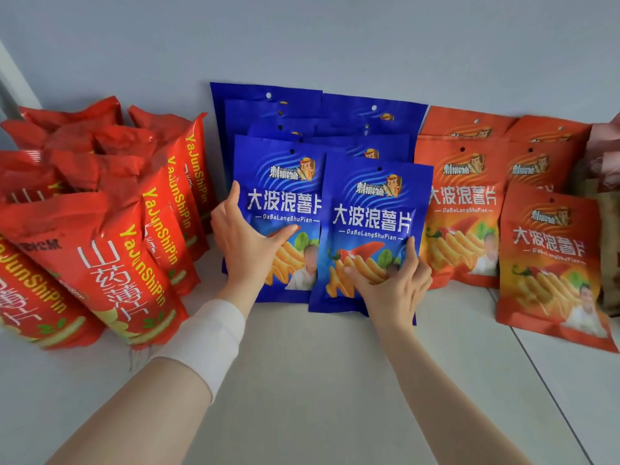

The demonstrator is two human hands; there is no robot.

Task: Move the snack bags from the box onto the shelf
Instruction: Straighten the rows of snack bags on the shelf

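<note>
Steadiness matters: left grip (246, 239) clasps the left blue bag (281, 203), right grip (392, 286) pinches the right blue bag (372, 213) low down, both standing on the shelf (318, 380) beside the orange bags (463, 209), so release only once neither tips.

Wall: you're facing a plain, pale grey-blue wall (335, 35) that fills the top of your view.
Far left: a pale upright strip (10, 78) slants up the wall; what it is can't be told.
</note>
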